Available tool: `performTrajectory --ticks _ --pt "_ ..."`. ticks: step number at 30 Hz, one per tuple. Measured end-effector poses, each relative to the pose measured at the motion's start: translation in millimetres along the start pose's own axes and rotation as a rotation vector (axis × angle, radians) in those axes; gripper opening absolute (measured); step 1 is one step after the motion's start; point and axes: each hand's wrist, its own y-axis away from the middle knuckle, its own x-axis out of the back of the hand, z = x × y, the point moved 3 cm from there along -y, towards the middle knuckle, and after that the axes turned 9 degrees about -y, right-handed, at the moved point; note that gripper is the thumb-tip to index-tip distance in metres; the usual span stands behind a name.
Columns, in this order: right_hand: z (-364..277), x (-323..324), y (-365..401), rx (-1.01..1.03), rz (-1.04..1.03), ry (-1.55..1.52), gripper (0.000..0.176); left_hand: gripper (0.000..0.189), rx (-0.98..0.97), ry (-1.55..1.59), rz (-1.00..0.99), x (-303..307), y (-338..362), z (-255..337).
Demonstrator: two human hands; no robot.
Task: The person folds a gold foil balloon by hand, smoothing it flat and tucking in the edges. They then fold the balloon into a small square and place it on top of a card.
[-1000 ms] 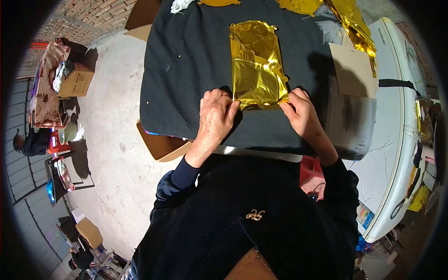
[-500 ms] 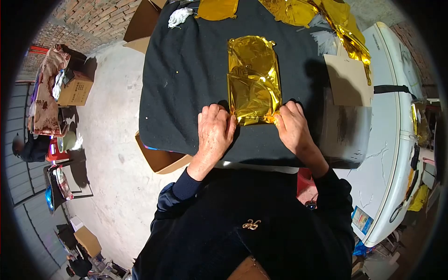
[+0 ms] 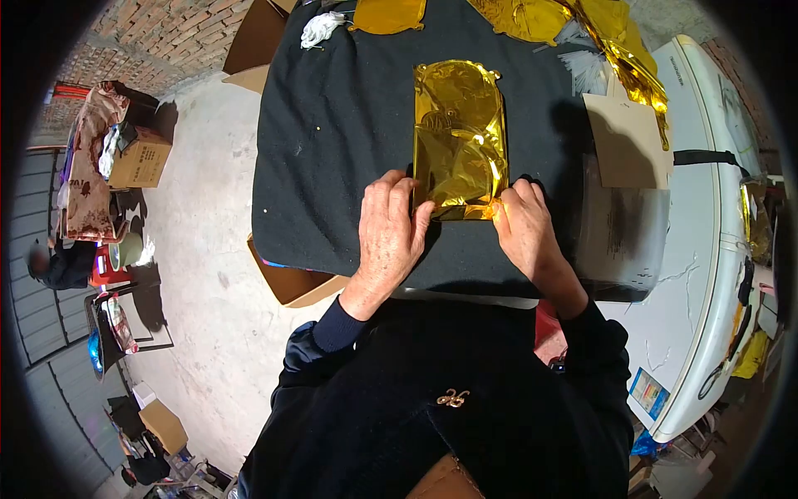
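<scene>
A shiny gold foil piece (image 3: 459, 137) lies upright in the view on the black cloth (image 3: 332, 158), its near edge folded over. At its lower left corner, my left hand (image 3: 388, 224) rests with thumb and fingers apart, the thumb by the foil's edge. My right hand (image 3: 525, 224) is closed on the lower right corner, its thumb and fingers pinching the foil. The fingertips of my right hand are partly hidden.
More gold foil (image 3: 519, 21) and another gold piece (image 3: 388, 14) lie at the far edge. A white bundle (image 3: 322, 30) is at far left. Cardboard (image 3: 629, 137) lies on the right, beside a white appliance (image 3: 694, 241). A person (image 3: 62, 264) is at far left.
My left hand has loosened from the lower left corner and its fingers have spread. The foil's near edge looks flatter. The view has shifted slightly.
</scene>
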Motion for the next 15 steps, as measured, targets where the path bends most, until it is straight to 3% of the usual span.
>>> performTrajectory --ticks 3,5,10,15 --pt "1 -1 1 -0.008 0.007 -0.008 0.008 0.05 -0.164 -0.098 -0.022 2 -7 14" --pt "1 0 1 -0.018 0.007 -0.014 0.008 0.072 -0.276 -0.163 -0.133 -6 -7 18" --pt "4 -2 2 -0.039 -0.003 -0.017 0.009 0.071 -0.43 -0.27 -0.29 -22 -17 29" --pt "3 -4 2 -0.072 -0.021 0.013 0.01 0.078 -0.445 -0.298 -0.313 -36 -25 25"
